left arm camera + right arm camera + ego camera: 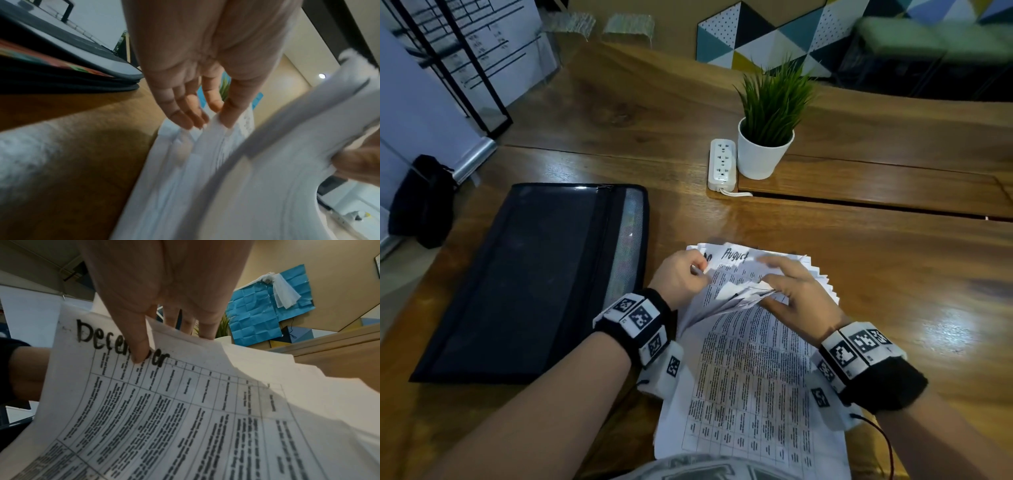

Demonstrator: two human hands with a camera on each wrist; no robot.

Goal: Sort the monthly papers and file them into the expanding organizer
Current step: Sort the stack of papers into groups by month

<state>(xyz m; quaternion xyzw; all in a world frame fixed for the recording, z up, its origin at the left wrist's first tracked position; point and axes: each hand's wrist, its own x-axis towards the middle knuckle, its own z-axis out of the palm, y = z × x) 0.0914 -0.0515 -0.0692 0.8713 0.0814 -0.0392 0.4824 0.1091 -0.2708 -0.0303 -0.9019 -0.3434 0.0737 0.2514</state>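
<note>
A stack of printed monthly papers (750, 383) lies on the wooden table (876, 274) in front of me, fanned at its far edge. One sheet there is headed "August" (736, 255). My right hand (770, 277) bends several sheets up, thumb on a sheet headed "December" (123, 344) and fingers behind them. My left hand (700, 270) pinches sheet corners at the stack's upper left; its fingertips (189, 123) touch the paper edges (185, 170). The black expanding organizer (534, 274) lies flat and zipped to the left of the papers.
A white power strip (722, 164) and a potted green plant (767, 144) stand beyond the papers. A slot in the tabletop (876, 204) runs right from the strip. A black bag (424, 202) sits off the table's left edge.
</note>
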